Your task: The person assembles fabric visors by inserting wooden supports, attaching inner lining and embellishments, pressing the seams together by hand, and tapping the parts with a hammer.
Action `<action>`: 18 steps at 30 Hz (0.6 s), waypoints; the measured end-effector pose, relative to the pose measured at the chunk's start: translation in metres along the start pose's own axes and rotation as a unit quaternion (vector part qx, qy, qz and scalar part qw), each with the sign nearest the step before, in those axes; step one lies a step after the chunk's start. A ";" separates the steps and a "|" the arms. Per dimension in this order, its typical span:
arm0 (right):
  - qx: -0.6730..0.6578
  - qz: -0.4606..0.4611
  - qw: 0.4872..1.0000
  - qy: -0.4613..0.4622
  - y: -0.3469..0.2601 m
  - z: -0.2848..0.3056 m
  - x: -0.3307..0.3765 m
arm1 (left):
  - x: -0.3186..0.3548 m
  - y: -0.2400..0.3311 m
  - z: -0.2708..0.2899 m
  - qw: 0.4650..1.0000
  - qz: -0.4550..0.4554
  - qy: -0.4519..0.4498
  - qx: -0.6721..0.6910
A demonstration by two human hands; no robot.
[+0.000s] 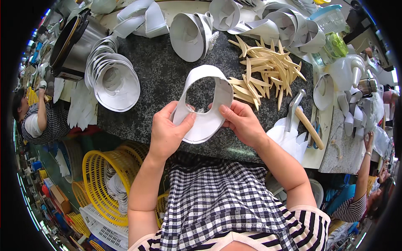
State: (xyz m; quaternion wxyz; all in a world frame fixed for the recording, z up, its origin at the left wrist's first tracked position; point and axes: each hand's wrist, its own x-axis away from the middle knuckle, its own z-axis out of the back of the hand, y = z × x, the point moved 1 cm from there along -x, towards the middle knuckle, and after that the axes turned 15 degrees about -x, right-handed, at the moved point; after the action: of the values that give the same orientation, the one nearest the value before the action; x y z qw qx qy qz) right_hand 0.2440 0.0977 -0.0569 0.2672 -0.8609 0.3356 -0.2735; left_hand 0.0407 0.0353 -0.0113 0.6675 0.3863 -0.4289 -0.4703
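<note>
Between both hands, just above the near part of the dark speckled tabletop [157, 58], is a white ring-shaped shoe upper [203, 130] with a large oval opening. My left hand [167, 129] pinches its left edge, thumb lying on the white face. On the opposite edge, my right hand [243, 121] grips with the thumb on top and fingers behind. Beyond the right hand lies a loose pile of tan, pointed, curved strips [268, 69]. A hammer with a wooden handle [309, 127] rests to the right, over white flat pieces [289, 138].
Nested white uppers [125, 90] stand at the left, more [188, 37] along the back. A metal pot [79, 42] sits far left. Blue-handled scissors [316, 131] lie by the hammer. Yellow baskets [94, 167] are below left. Other people [35, 119] work at both sides.
</note>
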 end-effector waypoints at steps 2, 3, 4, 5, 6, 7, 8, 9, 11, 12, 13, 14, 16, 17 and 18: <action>-0.017 -0.005 1.000 0.004 0.001 -0.006 -0.002 | 0.001 -0.001 0.001 0.999 -0.006 0.023 -0.024; 0.072 -0.051 0.996 0.013 0.000 -0.010 -0.002 | 0.002 -0.002 0.001 0.998 -0.012 0.045 -0.047; 0.162 -0.093 0.982 0.020 0.000 -0.013 -0.002 | 0.002 -0.003 0.001 0.998 -0.015 0.047 -0.048; 0.132 -0.074 0.988 0.007 0.000 -0.015 -0.003 | 0.003 -0.007 0.000 0.999 0.000 0.049 -0.003; 0.133 -0.071 0.988 0.004 0.004 -0.013 -0.004 | 0.003 -0.010 -0.001 0.998 0.014 0.050 0.041; 0.084 -0.044 0.995 -0.012 0.007 -0.011 -0.006 | 0.002 -0.011 -0.002 0.998 0.009 0.052 0.041; 0.034 -0.016 0.999 -0.028 0.009 -0.010 -0.007 | 0.002 -0.012 -0.003 0.997 0.015 0.052 0.052; 0.004 -0.040 0.999 -0.001 0.009 -0.011 -0.006 | 0.001 -0.013 -0.004 0.996 0.020 0.053 0.062; 0.027 -0.037 0.999 -0.009 0.009 -0.012 -0.006 | 0.001 -0.012 -0.005 0.996 0.024 0.054 0.071; 0.047 -0.035 0.998 -0.013 0.009 -0.013 -0.006 | 0.001 -0.013 -0.005 0.995 0.033 0.051 0.081; 0.077 -0.030 0.996 0.011 0.010 -0.014 -0.006 | 0.000 -0.015 -0.004 0.996 0.030 0.039 0.079; 0.081 -0.025 0.996 0.005 0.006 -0.015 -0.008 | -0.001 -0.015 -0.001 0.996 0.022 0.043 0.079; 0.061 -0.083 0.994 0.035 -0.003 -0.016 -0.009 | -0.001 -0.010 0.006 0.976 0.110 -0.048 0.184; 0.049 -0.082 0.995 0.042 -0.005 -0.016 -0.011 | -0.004 -0.010 0.012 0.970 0.135 -0.084 0.186; 0.053 -0.079 0.995 0.033 -0.012 -0.019 -0.013 | -0.008 -0.012 0.017 0.971 0.127 -0.077 0.185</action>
State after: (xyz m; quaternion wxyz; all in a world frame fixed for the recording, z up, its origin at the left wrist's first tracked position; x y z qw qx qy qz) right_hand 0.2286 0.1092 -0.0391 0.2791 -0.8599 0.2604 -0.3390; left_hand 0.0200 0.0376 -0.0187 0.6037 0.4077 -0.6043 -0.3228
